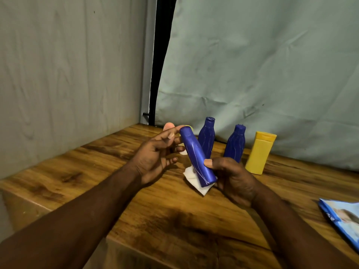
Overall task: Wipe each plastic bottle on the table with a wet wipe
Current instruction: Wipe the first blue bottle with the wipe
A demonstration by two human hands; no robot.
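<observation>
The left grip (pixel 155 152) is lying open beside a tilted blue bottle (pixel 194 152). The right grip (pixel 233 177) is clasping the bottle's base against a wet wipe (pixel 191 176), likely mid-wipe. A second blue bottle (pixel 206 138), a third blue bottle (pixel 236 143) and a yellow bottle (pixel 259 152) are standing behind, wiped or not unclear. All are sitting on a wooden tabletop (pixel 97 171), with a grey wall (pixel 68 74) on the left and a pale curtain (pixel 252 65) on the right.

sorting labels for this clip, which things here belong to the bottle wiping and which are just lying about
Job: held blue bottle, right hand gripping it, left hand at its top, wet wipe beneath, left standing blue bottle, right standing blue bottle, yellow bottle, wipes pack.
Lying about: cloth backdrop, black pole, wall panel.
</observation>
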